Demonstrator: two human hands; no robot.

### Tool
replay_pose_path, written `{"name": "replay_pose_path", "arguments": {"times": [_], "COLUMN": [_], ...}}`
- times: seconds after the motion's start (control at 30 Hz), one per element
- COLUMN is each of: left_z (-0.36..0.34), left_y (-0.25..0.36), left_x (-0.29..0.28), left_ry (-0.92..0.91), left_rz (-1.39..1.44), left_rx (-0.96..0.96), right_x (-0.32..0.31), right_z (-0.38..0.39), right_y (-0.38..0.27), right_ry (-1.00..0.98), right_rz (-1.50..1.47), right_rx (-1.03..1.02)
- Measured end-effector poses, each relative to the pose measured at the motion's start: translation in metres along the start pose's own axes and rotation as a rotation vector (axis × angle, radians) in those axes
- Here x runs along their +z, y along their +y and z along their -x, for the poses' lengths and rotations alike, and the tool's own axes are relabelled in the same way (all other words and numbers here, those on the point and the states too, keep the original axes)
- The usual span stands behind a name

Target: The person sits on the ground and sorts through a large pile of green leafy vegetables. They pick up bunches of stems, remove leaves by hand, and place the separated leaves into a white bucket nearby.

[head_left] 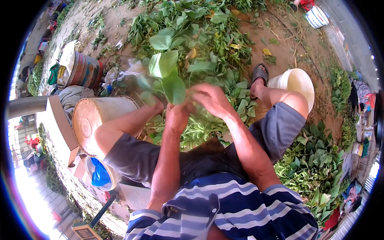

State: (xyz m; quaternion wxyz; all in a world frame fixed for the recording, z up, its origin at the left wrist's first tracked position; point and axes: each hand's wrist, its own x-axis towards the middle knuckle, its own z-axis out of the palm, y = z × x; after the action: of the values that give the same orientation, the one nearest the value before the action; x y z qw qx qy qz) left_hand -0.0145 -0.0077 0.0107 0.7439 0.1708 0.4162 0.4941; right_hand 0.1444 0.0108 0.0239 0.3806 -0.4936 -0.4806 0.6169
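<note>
My left hand [179, 115] is closed around the stem of a leafy bean plant [173, 86], whose broad green leaves stand up above the fist, some blurred by motion. Close against it on the right, my right hand [211, 99] has its fingers bent in toward the stem. What those fingers pinch is hidden and slightly smeared. Below both hands, between my legs, lies a heap of green pods [196, 134]. A large pile of cut leafy plants [224, 48] spreads over the ground just beyond my hands.
A lidded bucket [90, 124] stands by my left knee, near a cardboard box [60, 124] and a bucket with a blue bag [100, 174]. Beside my right leg is a white bucket [301, 86]. More plants [316, 160] lie at right. A striped bucket [84, 72] stands far left.
</note>
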Motion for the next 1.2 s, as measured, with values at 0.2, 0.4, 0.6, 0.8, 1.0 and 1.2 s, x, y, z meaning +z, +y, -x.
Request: {"name": "replay_pose_path", "arguments": {"times": [0.2, 0.4, 0.6, 0.8, 1.0, 1.2], "left_z": [-0.001, 0.002, -0.006, 0.013, 0.019, 0.019], "left_y": [0.004, 0.014, 0.001, 0.019, 0.027, 0.019], "left_x": [-0.015, -0.007, -0.026, -0.01, 0.003, -0.004], "left_ry": [0.038, -0.009, -0.066, -0.106, -0.245, -0.198], "left_rz": [0.0, 0.019, -0.334, -0.775, -0.743, -0.749], "left_rx": [-0.084, -0.045, 0.105, 0.27, 0.206, 0.349], "right_x": [0.01, 0.004, -0.006, -0.015, -0.02, -0.004], "right_z": [0.006, 0.006, 0.009, 0.011, 0.013, 0.015], "right_y": [-0.002, -0.017, 0.004, 0.026, 0.007, 0.006], "right_ry": [-0.013, -0.043, -0.107, -0.216, -0.322, -0.21], "right_rz": [0.036, -0.059, -0.052, -0.244, -0.309, -0.515], "right_rx": [-0.134, 0.073, 0.201, 0.255, 0.343, 0.356]}}
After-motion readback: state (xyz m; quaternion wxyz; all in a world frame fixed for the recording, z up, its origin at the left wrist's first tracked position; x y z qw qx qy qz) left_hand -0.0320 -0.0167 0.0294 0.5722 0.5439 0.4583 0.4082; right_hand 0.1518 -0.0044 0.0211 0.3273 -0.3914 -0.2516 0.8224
